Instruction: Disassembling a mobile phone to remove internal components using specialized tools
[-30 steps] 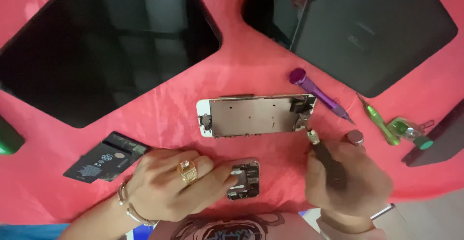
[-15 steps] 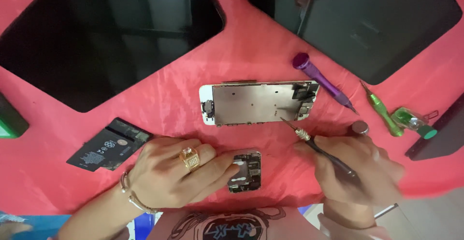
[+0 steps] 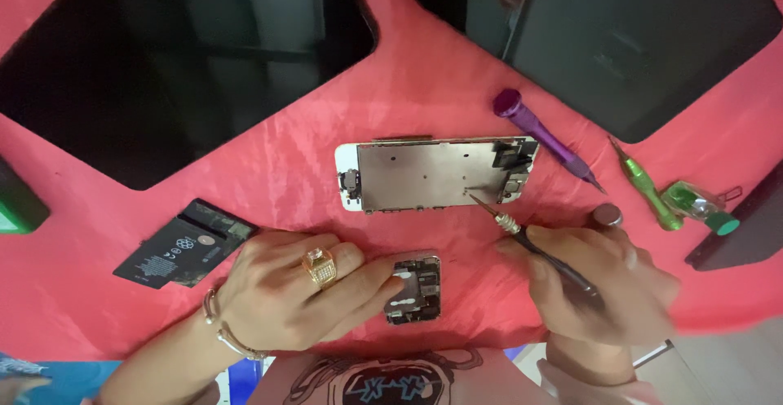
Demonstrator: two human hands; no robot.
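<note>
Since half a second ago the right hand [image 3: 599,278] has barely shifted; its screwdriver [image 3: 534,243] tip sits at the lower edge of the phone display assembly [image 3: 432,175], near its right end. One second ago the tip was at that right end corner. Right fingers clenched around the dark screwdriver shaft, pen-style, grip blurred. Left hand [image 3: 285,295] lies flat on the red surface [image 3: 424,87], fingers mostly extended, two fingertips touching the left edge of the small phone chassis [image 3: 416,289], not grasping it. Gold ring on one finger, bracelets at the wrist. Chassis lies between both hands, just below the display assembly, apart from it. Open red cloth between assembly and chassis, narrow room. Black battery [image 3: 183,242] lies just left of the left hand. Purple screwdriver [image 3: 542,136] lies right of the assembly, close to its corner; green screwdriver [image 3: 644,185] farther right. Large dark tablet [image 3: 163,62] fills upper left, a second dark tablet [image 3: 636,38] upper right, both crowding the top edge.
</note>
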